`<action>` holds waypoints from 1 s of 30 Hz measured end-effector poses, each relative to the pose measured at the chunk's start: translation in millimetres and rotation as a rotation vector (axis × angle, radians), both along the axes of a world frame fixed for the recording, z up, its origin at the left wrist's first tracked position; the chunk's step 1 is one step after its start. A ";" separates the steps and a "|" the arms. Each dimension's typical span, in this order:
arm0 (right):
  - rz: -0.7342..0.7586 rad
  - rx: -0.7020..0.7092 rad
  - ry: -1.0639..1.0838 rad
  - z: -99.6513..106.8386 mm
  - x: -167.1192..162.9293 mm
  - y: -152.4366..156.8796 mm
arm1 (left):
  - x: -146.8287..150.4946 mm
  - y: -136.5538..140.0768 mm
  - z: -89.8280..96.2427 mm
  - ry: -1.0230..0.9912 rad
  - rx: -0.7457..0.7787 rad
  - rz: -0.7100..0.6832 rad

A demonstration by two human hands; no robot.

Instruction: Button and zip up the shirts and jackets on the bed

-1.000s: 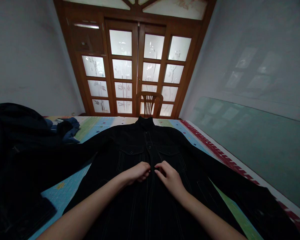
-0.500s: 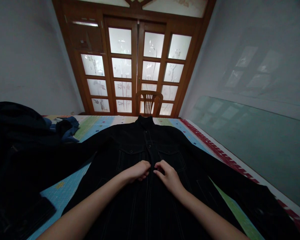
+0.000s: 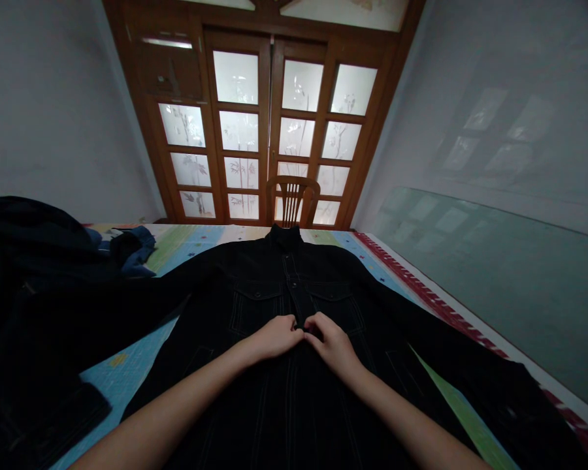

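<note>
A black denim jacket [image 3: 255, 405] with pale stitching lies front side up, collar at the far end and sleeves spread to both sides. Its upper front buttons are fastened, and two flapped chest pockets show. My left hand [image 3: 280, 336] is closed on the front placket below the chest, fingertips pinching the cloth. Facing it, my right hand [image 3: 330, 343] pinches the other edge of the placket with thumb and forefinger. The fingertips of both hands meet at the jacket's middle line. Whether a button lies between them is hidden.
A heap of dark clothes [image 3: 39, 261] covers the left side, with a blue garment [image 3: 137, 251] behind it. Underneath is a colourful patterned cloth [image 3: 132, 365]. A wooden chair [image 3: 293, 196] stands at the far end before glazed doors [image 3: 238, 137]. A greenish panel [image 3: 494, 281] runs along the right.
My left hand has shifted slightly right, so its fingertips now touch those of my right hand at the placket. The jacket lies as before.
</note>
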State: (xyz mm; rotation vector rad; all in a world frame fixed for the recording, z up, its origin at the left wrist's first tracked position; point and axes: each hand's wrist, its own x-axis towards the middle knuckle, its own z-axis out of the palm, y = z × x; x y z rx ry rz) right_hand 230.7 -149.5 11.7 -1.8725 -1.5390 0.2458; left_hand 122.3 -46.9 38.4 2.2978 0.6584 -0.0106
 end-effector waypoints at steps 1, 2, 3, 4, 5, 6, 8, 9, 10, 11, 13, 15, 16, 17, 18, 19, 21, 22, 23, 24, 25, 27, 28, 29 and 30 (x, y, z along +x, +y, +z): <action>0.001 0.001 -0.008 0.7 -0.2 -0.6 | -0.5 -0.7 0.0 0.003 -0.001 0.000; 0.003 0.003 -0.018 1.5 -0.4 -1.3 | -0.9 -1.6 -0.2 0.009 0.011 -0.002; 0.005 0.005 -0.030 2.2 -0.6 -2.0 | -1.3 -2.6 -0.5 0.015 0.038 -0.006; 0.007 0.007 -0.044 3.0 -0.8 -2.7 | -1.7 -3.8 -0.9 0.022 0.079 -0.012; 0.009 0.010 -0.056 3.6 -0.9 -3.4 | -1.9 -4.9 -1.6 0.030 0.129 -0.017; 0.013 0.013 -0.067 4.3 -1.0 -4.1 | -2.1 -5.9 -2.3 0.036 0.179 -0.023; 0.026 0.018 -0.083 5.4 -0.9 -5.3 | -2.3 -7.1 -4.2 0.046 0.243 -0.033; 0.032 0.021 -0.089 5.9 -0.8 -5.8 | -2.4 -7.2 -5.2 0.047 0.250 -0.033; 0.036 0.025 -0.093 6.4 -0.7 -6.2 | -2.4 -7.2 -6.0 0.048 0.249 -0.032; 0.041 0.028 -0.097 6.8 -0.7 -6.6 | -2.5 -6.9 -6.8 0.049 0.248 -0.029; 0.043 0.035 -0.101 7.4 -0.7 -7.1 | -2.4 -6.6 -7.6 0.051 0.248 -0.019; 0.045 0.043 -0.102 7.5 -0.7 -7.3 | -2.1 -7.0 -7.5 0.058 0.240 -0.005; 0.045 0.049 -0.102 7.4 -0.7 -7.3 | -1.9 -7.6 -7.2 0.064 0.238 0.006; 0.046 0.056 -0.102 7.0 -0.6 -7.3 | -1.8 -8.3 -6.7 0.071 0.237 0.017; 0.046 0.064 -0.103 6.6 -0.4 -7.2 | -1.6 -9.2 -6.2 0.078 0.238 0.029; 0.048 0.071 -0.103 6.0 -0.1 -7.1 | -1.4 -10.2 -5.8 0.089 0.236 0.041; 0.048 0.081 -0.104 4.9 0.5 -6.8 | -1.1 -11.7 -5.4 0.103 0.225 0.057; 0.050 0.083 -0.107 4.5 0.8 -6.6 | -1.0 -12.2 -5.6 0.104 0.220 0.061; 0.051 0.086 -0.111 4.2 0.9 -6.5 | -0.8 -12.5 -6.0 0.105 0.218 0.065; 0.053 0.088 -0.117 4.2 1.0 -6.4 | -0.7 -12.6 -6.4 0.107 0.218 0.068; 0.055 0.089 -0.123 4.3 0.9 -6.3 | -0.6 -12.4 -6.9 0.105 0.222 0.068; 0.057 0.094 -0.136 4.9 0.7 -6.6 | -0.7 -11.3 -7.7 0.100 0.225 0.070; 0.058 0.098 -0.141 5.3 0.6 -6.9 | -0.9 -10.5 -7.9 0.096 0.222 0.065; 0.058 0.103 -0.144 5.7 0.5 -7.2 | -1.1 -9.5 -7.9 0.093 0.218 0.055; 0.060 0.109 -0.148 6.0 0.6 -7.7 | -1.3 -8.4 -7.7 0.090 0.212 0.043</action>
